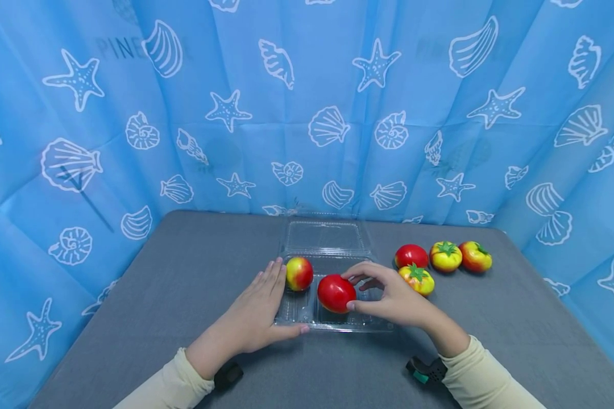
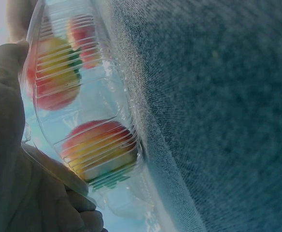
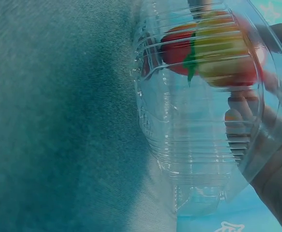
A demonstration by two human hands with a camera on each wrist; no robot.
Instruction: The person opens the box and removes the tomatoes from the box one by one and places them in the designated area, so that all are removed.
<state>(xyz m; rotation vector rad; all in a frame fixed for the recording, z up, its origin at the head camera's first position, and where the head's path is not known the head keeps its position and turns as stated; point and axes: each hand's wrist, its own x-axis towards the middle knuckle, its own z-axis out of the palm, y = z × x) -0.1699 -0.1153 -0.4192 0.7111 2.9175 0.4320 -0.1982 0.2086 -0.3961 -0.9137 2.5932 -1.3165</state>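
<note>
A clear plastic clamshell box [image 1: 350, 326] lies with its lid folded back on the grey table. My left hand [image 1: 253, 309] rests along its left side with straight fingers, the thumb by the front edge. A red-and-yellow toy tomato [image 1: 299, 274] sits in the left part of the box beside those fingers. With thumb and fingers my right hand [image 1: 389, 292] holds a red toy tomato [image 1: 336, 293] over the right front compartment. Through the plastic wall, the right wrist view shows the held tomato's yellow side [image 3: 221, 50] and green leaves.
Right of the box several toy tomatoes stand in a group: a red one [image 1: 411, 256], a yellow one with green leaves [image 1: 446, 256], a red-yellow one [image 1: 475, 257] and a nearer yellow one [image 1: 417, 279]. A blue shell-print curtain [image 1: 307, 170] hangs behind the table [image 1: 184, 272].
</note>
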